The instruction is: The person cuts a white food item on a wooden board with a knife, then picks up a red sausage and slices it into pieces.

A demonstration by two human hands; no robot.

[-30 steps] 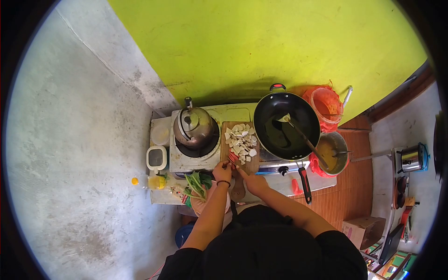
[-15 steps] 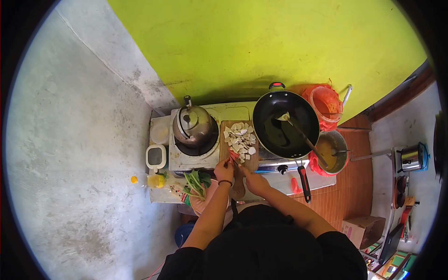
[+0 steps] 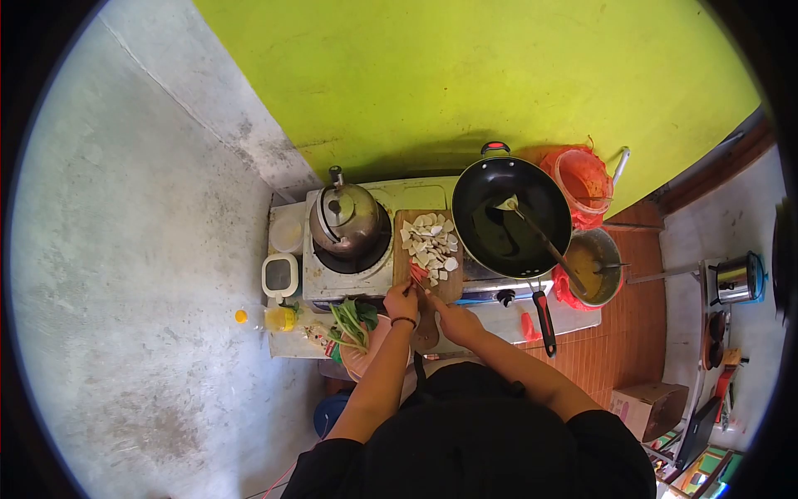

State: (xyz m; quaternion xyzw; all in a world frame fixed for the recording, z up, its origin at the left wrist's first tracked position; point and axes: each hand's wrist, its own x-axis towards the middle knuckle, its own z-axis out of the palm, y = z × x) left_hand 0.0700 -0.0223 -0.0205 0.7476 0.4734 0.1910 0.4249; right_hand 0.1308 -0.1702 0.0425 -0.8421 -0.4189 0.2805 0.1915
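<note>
A wooden cutting board (image 3: 449,289) lies in front of me, with a heap of pale, flat cut pieces (image 3: 431,241) on its far half. Red pieces (image 3: 418,272) lie nearer, just beyond my fingers. My left hand (image 3: 401,303) has its fingers bent closed at the board's left side, pressing on something red that is mostly hidden. Close beside it my right hand (image 3: 458,323) is closed around a knife, whose thin blade (image 3: 423,286) shows only faintly between the hands. The board's handle end (image 3: 426,334) points toward me.
Left of the board a metal kettle (image 3: 350,219) stands on a stove burner. On the right a black wok (image 3: 499,241) holds a spatula (image 3: 544,237), its handle (image 3: 544,323) jutting toward me. Beyond are a pot of yellow liquid (image 3: 588,264) and a red-wrapped bucket (image 3: 579,187). Leafy greens (image 3: 354,322) lie front left.
The whole view has shifted very slightly. Both hands remain at the near part of the board, with hardly any visible movement, and the pale heap looks the same.
</note>
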